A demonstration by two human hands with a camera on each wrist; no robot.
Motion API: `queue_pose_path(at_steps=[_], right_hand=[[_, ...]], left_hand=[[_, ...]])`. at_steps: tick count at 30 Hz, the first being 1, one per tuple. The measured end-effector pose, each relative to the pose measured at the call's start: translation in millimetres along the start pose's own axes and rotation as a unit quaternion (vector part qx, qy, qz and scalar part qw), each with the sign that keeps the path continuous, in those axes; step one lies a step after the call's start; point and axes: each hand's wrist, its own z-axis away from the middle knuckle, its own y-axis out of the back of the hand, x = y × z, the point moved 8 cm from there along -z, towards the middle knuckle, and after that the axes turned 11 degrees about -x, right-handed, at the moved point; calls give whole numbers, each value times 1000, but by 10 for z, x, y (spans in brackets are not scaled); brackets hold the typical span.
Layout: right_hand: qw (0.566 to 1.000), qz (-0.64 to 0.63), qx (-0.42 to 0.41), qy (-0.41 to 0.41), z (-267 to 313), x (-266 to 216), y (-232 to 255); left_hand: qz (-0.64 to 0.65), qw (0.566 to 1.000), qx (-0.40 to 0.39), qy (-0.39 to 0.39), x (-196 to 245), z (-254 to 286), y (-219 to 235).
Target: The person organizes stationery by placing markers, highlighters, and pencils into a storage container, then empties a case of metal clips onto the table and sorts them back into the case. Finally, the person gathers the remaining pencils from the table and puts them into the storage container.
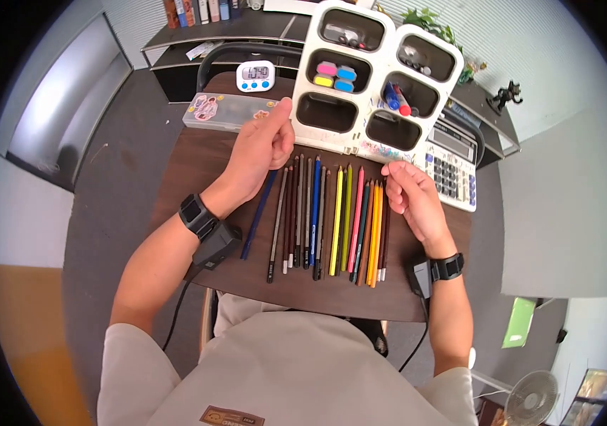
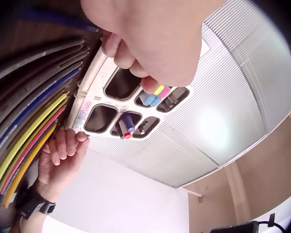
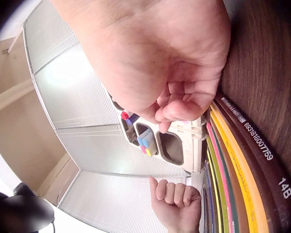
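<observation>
Above the desk my left hand (image 1: 264,153) is curled into a fist with the thumb extended, and nothing shows in it. It is left of a white organizer (image 1: 392,135) with several dark compartments. My right hand (image 1: 415,199) has its fingers bent toward the palm near the organizer's lower right edge, beside the right end of a pencil row; no object shows in it. The row lies lengthwise, with grey and dark pencils at left, a bright blue pencil (image 1: 315,213) mid-row, and yellow, pink and orange ones at right. A dark blue pencil (image 1: 259,216) lies apart at left.
A clear pencil case (image 1: 229,112) with stickers and a white digital timer (image 1: 256,76) are behind my left hand. At right is a calculator (image 1: 451,174). Highlighters (image 1: 335,76) and markers (image 1: 397,99) sit in the organizer. A chair back (image 1: 246,48) stands beyond the desk.
</observation>
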Motion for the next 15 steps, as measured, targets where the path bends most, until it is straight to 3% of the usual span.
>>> queue_pose_path(at_steps=[10,12,15], right_hand=[[999,-48,-21,-4,-11,-127,-57],[990,-141,-5,-13,-44,-202,-132],[967,-246,-57,-39,-200,-373,-173]], left_hand=[[37,998,27,-46,29,20,17],[33,998,27,-47,40,24,7],[38,998,16,-42,55,41,-34]])
